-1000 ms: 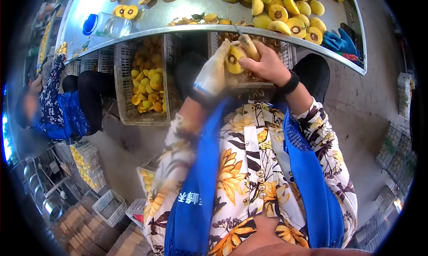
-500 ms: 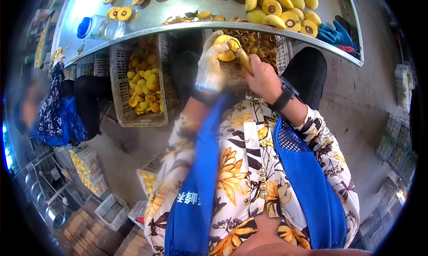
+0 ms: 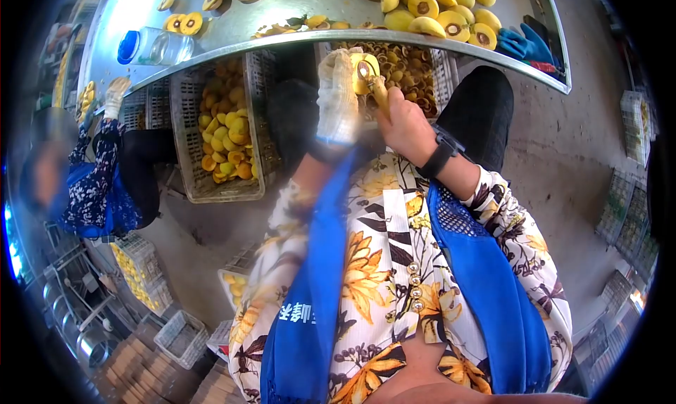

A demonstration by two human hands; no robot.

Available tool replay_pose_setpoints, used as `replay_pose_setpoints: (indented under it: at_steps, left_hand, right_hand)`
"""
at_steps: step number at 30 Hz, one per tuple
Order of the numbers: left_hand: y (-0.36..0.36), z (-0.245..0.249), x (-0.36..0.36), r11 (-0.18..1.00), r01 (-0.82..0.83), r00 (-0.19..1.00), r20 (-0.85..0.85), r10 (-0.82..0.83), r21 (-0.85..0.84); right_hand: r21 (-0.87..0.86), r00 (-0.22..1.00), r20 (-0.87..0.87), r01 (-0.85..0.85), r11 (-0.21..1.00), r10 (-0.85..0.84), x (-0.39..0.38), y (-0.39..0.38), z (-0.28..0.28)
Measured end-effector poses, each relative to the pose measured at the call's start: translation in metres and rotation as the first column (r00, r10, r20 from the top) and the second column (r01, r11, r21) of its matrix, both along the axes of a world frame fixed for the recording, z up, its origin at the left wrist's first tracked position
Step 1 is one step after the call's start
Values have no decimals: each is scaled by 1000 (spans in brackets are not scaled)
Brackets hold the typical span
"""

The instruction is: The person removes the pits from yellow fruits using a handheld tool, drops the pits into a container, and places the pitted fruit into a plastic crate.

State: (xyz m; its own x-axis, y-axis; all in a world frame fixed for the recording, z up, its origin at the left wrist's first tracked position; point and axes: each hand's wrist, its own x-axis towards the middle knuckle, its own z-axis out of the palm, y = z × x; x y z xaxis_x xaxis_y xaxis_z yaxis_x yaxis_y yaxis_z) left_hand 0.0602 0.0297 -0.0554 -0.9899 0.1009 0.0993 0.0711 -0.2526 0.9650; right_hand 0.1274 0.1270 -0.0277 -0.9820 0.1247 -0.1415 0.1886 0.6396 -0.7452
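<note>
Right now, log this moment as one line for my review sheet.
left hand: gloved, holds fruit half | right hand: bare, grips small tool, tip on the fruit | below: crate of brown scraps | table: halved fruit

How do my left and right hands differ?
The left hand wears a pale glove; the right hand is bare, with a black wristband. The left hand holds a yellow fruit half; the right hand holds a small tool against it. Both are over the scrap crate.

A blue-capped bottle lies on my tabletop — blue gloves sit at its right end. Beneath it stands a crate of yellow fruit halves — a co-worker sits to my left.
</note>
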Motion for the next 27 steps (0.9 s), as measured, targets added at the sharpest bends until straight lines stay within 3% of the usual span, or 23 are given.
replay_pose_setpoints:
  at_steps: [2, 3, 5, 7, 12, 15, 18, 21, 24, 27]
  left_hand:
    - [0, 0, 2, 977, -65, 983, -182, 28, -203]
    - [-2, 0, 1, 974, -64, 986, -166, 28, -215]
    - [-5, 5, -3, 995, 5, 999, 37, -2, -100]
    - [-12, 12, -9, 981, 66, 916, 378, -132, 182]
    - [-28, 5, -32, 907, 302, 811, 421, -406, 292]
    - [-23, 8, -34, 946, 227, 834, 455, -312, 233]
    - [-20, -5, -36, 916, -17, 831, 516, -210, 401]
    - [-12, -2, -30, 943, -86, 840, 533, -105, 321]
    - [-12, -8, -24, 968, -68, 914, 404, -36, 240]
    - [-8, -14, -20, 924, -45, 913, 392, -116, 379]
  right_hand:
    - [-16, 999, 34, -13, 1000, 13, 2, -2, 4]
    - [-25, 998, 53, -19, 999, 21, 2, -2, 5]
    - [-49, 991, 112, -64, 997, 69, 1, -2, 6]
    - [-57, 983, 147, -106, 993, 113, 1, -1, 4]
    - [-102, 969, 141, -189, 977, 203, -1, 2, -1]
    - [-91, 985, 95, -137, 986, 146, -5, 1, -8]
    - [-248, 990, 110, -55, 967, 85, -11, -1, -7]
    - [-238, 997, 54, -42, 970, 57, -9, -8, -15]
    - [-261, 995, -48, -99, 960, 90, -9, -11, -22]
    - [-537, 891, 439, 153, 830, 120, -13, -10, 14]
